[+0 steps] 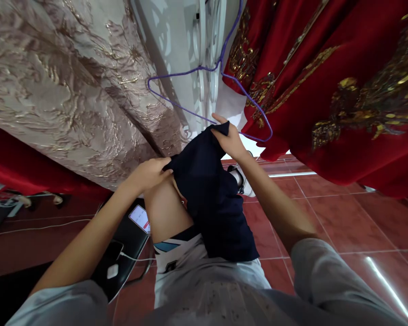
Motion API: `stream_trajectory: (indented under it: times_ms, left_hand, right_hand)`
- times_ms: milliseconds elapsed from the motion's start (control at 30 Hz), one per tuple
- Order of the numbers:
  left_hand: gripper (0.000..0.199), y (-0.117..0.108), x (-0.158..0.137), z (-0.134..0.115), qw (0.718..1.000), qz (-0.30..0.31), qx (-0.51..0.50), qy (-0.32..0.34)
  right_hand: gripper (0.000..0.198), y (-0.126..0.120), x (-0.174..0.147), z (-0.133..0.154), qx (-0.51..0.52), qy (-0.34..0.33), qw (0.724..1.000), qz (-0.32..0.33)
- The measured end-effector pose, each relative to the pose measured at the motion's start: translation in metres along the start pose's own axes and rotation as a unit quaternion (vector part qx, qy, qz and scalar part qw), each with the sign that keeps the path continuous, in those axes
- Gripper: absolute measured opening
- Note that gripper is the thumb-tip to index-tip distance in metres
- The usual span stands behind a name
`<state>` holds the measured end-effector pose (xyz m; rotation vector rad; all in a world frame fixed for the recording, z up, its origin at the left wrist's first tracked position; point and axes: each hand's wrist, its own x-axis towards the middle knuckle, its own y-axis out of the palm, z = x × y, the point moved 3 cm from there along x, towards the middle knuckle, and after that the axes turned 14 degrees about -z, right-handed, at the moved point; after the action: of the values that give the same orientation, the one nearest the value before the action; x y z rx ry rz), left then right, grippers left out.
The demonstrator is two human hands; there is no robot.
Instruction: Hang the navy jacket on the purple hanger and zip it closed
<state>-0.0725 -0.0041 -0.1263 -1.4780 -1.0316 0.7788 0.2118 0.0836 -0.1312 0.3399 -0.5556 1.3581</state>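
A dark navy cloth garment (207, 181) is draped over my lap, with its upper edge raised between my two hands. My left hand (153, 174) pinches the left end of that edge, thumb below and fingers on top. On the other side my right hand (230, 141) is closed on the right corner, and its index finger points up toward a purple wire hanger (187, 107). The hanger's lower bar passes behind the right hand; whether the finger touches it I cannot tell. What kind of garment this is does not show clearly.
Shiny pink-beige fabric (71, 86) hangs at the left, red gold-embroidered fabric (326, 90) at the right. White ornate metalwork (207, 54) stands between them. A black seat (132, 244) by my left side bears a lit phone (140, 218), a white charger (112, 271) and a cable.
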Motion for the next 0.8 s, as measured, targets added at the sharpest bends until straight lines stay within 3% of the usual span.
stream_trajectory:
  times_ms: [100, 167, 233, 300, 367, 433, 600, 700, 800]
  left_hand:
    - [0.027, 0.017, -0.01, 0.01, 0.995, 0.07, 0.037, -0.062]
    - [0.027, 0.024, -0.011, 0.016, 0.992, 0.076, 0.067, -0.078]
    - [0.029, 0.018, -0.006, 0.016, 0.994, 0.011, 0.079, -0.067]
    - [0.03, -0.002, 0.003, 0.009, 0.99, -0.106, 0.076, -0.049]
    - [0.03, -0.027, 0.013, -0.002, 0.97, -0.231, 0.064, -0.035]
    - [0.03, -0.049, 0.022, -0.013, 0.947, -0.317, 0.037, -0.029]
    - [0.022, -0.057, 0.04, -0.028, 0.948, -0.304, -0.093, -0.021]
    - [0.027, -0.062, 0.04, -0.039, 0.913, -0.391, -0.119, 0.012]
    - [0.04, -0.078, 0.044, -0.059, 0.888, -0.451, -0.057, 0.064]
  right_hand:
    - [0.032, -0.013, -0.003, -0.014, 0.002, 0.002, 1.0, 0.017]
    - [0.017, -0.036, -0.007, -0.009, -0.013, -0.015, 1.0, 0.002]
    - [0.006, -0.062, -0.009, 0.0, -0.044, -0.026, 0.998, -0.026]
    - [0.018, -0.084, -0.008, 0.01, -0.076, -0.024, 0.995, -0.056]
    - [0.031, -0.1, -0.004, 0.021, -0.1, -0.018, 0.992, -0.08]
    - [0.038, -0.109, 0.0, 0.029, -0.121, -0.019, 0.988, -0.098]
    - [0.04, -0.111, -0.003, 0.036, -0.119, -0.009, 0.986, -0.114]
    - [0.038, -0.096, -0.013, 0.033, -0.083, 0.02, 0.992, -0.091]
    - [0.038, -0.074, -0.026, 0.033, -0.057, 0.036, 0.994, -0.086]
